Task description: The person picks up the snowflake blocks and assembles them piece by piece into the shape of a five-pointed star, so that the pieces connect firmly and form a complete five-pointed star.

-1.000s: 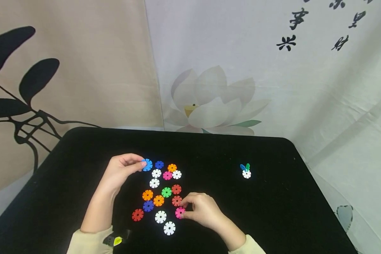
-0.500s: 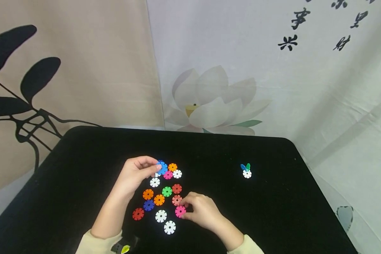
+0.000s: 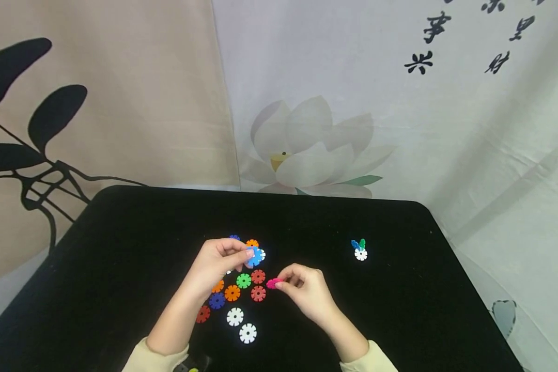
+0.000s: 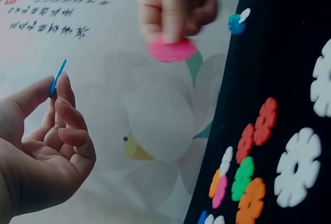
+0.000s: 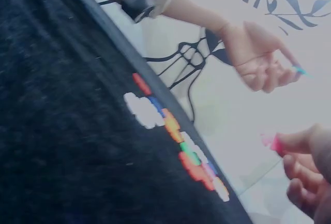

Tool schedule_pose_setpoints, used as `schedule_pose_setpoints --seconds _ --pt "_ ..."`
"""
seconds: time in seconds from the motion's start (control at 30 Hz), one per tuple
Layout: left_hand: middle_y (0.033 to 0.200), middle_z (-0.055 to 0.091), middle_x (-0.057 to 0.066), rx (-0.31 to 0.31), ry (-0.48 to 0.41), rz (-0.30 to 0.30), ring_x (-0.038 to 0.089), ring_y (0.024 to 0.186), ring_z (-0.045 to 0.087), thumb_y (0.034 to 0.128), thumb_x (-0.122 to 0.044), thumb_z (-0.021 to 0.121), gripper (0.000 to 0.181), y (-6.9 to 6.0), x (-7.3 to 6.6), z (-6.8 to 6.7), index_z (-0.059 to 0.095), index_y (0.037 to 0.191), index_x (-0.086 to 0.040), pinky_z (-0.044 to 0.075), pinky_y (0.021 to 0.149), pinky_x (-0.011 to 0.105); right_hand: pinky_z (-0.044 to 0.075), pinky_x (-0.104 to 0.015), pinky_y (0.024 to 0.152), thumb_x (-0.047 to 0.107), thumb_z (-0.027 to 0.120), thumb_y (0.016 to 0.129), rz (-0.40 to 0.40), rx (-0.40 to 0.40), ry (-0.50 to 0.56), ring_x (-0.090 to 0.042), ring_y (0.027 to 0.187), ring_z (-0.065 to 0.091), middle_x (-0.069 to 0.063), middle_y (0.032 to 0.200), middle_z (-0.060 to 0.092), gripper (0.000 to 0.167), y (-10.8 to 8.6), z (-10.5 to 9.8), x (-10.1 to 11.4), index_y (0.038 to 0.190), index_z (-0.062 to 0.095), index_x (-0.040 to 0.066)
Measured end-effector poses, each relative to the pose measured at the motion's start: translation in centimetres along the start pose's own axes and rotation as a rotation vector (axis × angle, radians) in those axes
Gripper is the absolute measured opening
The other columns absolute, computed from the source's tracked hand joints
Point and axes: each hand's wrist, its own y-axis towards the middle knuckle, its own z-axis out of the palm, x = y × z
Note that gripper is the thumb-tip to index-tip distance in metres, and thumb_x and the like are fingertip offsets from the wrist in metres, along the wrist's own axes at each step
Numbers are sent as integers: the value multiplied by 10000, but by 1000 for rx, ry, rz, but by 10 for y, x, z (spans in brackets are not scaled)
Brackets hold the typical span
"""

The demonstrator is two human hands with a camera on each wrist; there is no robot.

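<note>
Between thumb and fingertips my left hand (image 3: 214,268) pinches a light blue notched plastic disc (image 3: 255,257); the left wrist view shows this blue disc (image 4: 60,75) edge-on. My right hand (image 3: 310,292) pinches a bright pink notched disc (image 3: 273,283), tilted and raised off the table, blurred in the left wrist view. The two held discs are apart. Below and around the hands lie loose discs of the same kind: green (image 3: 244,280), red (image 3: 258,276), orange (image 3: 232,293), dark blue (image 3: 217,300) and white (image 3: 234,316). My left hand covers some of them.
A small joined cluster of a white disc (image 3: 360,254) with blue and green ones stands at the right on the black table (image 3: 400,310). Behind the table's far edge hangs a printed cloth (image 3: 325,77).
My left hand has moved right with the light blue disc, over the upper loose discs. The right hand has lifted the pink disc from the table and tilted it.
</note>
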Motion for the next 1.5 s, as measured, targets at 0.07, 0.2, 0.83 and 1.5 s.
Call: schedule_pose_setpoints --seconds 0.07,0.2,0.83,1.5 --pt "808 690 111 2 -12 -8 248 704 593 887 -188 699 219 -1 0 4 691 949 22 521 664 310 494 -255 513 77 762 808 1 -68 34 -114 555 552 77 737 659 107 0 -6 8 863 698 144" --pt "830 701 104 11 -36 -20 258 733 626 890 -199 696 238 -3 0 12 696 975 23 534 677 305 486 -254 516 -31 749 785 -36 -181 76 -144 554 553 -14 712 663 124 -1 -16 31 861 696 51" --pt "796 700 93 -45 -52 -31 303 717 626 868 -181 720 195 -7 3 40 713 922 6 534 666 325 362 -253 389 -179 727 718 -345 -323 119 -122 493 478 -98 695 639 201 -4 -28 49 849 676 -35" --pt "726 666 123 -130 -201 -65 201 646 581 854 -71 717 112 -10 4 61 691 856 38 501 601 252 417 -150 489 -155 780 673 -532 -375 57 -78 519 514 -79 753 678 250 0 -18 12 852 711 5"
